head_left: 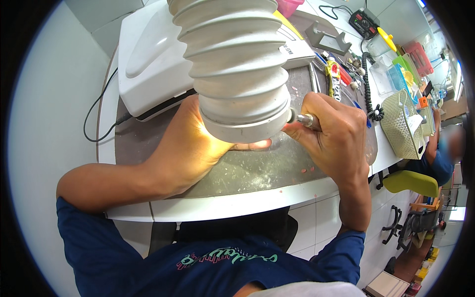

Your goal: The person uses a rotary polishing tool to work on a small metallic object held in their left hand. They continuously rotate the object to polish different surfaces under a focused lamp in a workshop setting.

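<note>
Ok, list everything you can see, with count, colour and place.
Ribbed hose: 1, white, centre, partly hiding the left hand
Handpiece: 1, metallic, in the right hand
Machine: 1, white, far left of table
Mat: 1, grey, on table
Table: 1, white edge, below the hands
Stand: 1, grey, far right of table
Control box: 1, black, behind stand
Small tools: several, mixed colours, beyond right hand
Basket: 1, beige, right
Chair: 1, green, right
Co-worker: 1, blue top, far right
Smaller background items: too small to count
Left hand: 1, bare, centre-left
Right hand: 1, bare, centre-right
</note>
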{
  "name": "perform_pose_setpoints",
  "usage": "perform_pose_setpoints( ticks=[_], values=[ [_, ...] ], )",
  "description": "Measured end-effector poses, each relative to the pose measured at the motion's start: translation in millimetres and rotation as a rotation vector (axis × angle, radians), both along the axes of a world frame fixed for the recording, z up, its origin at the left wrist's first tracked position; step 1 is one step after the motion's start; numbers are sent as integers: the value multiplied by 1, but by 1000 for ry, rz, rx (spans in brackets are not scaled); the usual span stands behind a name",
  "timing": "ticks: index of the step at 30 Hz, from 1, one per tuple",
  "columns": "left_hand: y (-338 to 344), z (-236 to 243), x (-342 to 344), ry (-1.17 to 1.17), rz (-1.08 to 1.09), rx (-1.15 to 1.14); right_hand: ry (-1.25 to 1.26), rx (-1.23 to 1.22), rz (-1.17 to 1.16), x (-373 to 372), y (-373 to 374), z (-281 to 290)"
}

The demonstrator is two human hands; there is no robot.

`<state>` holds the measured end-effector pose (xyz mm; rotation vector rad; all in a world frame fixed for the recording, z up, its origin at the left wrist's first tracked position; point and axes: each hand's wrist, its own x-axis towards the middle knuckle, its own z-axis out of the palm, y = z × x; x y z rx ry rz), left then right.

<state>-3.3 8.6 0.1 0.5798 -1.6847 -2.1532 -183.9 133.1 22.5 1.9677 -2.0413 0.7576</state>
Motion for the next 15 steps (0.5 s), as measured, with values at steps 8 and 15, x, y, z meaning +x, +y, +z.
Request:
perform_pose_setpoints(
  ticks=[8,15],
  values=[
    [1,2,-1,18,-15,83,40,-39,-3,0,1,-2],
    [-1,1,-1,75,-57,71,105,-24,35,1,2,-2]
  ],
)
